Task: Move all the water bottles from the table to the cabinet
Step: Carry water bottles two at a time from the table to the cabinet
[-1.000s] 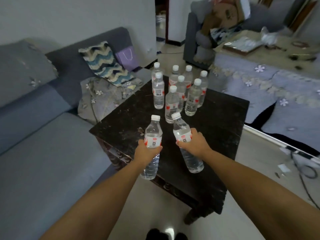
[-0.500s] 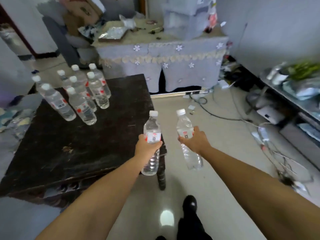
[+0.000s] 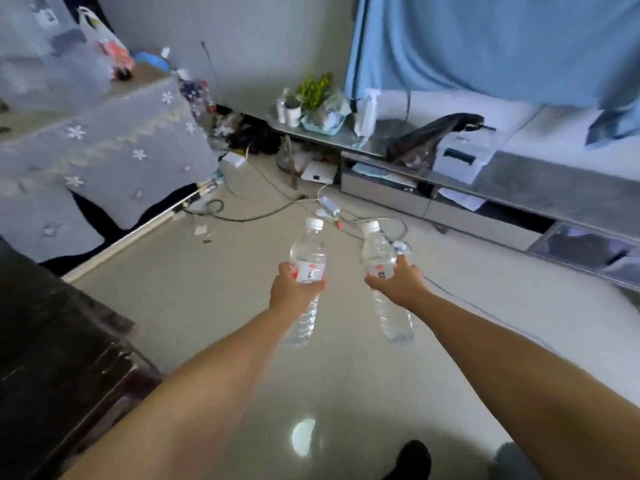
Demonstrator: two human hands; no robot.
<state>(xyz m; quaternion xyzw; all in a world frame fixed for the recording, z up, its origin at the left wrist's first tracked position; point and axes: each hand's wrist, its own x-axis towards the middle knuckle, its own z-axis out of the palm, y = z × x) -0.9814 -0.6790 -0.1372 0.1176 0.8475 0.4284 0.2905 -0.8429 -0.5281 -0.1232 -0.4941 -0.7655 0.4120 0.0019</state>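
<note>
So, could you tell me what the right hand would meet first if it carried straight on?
Probably the low cabinet; the right hand has only floor and loose cables before it, though depth is unclear.

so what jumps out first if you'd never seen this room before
Two clear water bottles with white caps, held upright over the pale floor at centre: the left hand has its grip on the left bottle, the right hand on the right bottle. Behind them a low grey cabinet runs along the wall under a blue curtain. The dark table shows at lower left.
</note>
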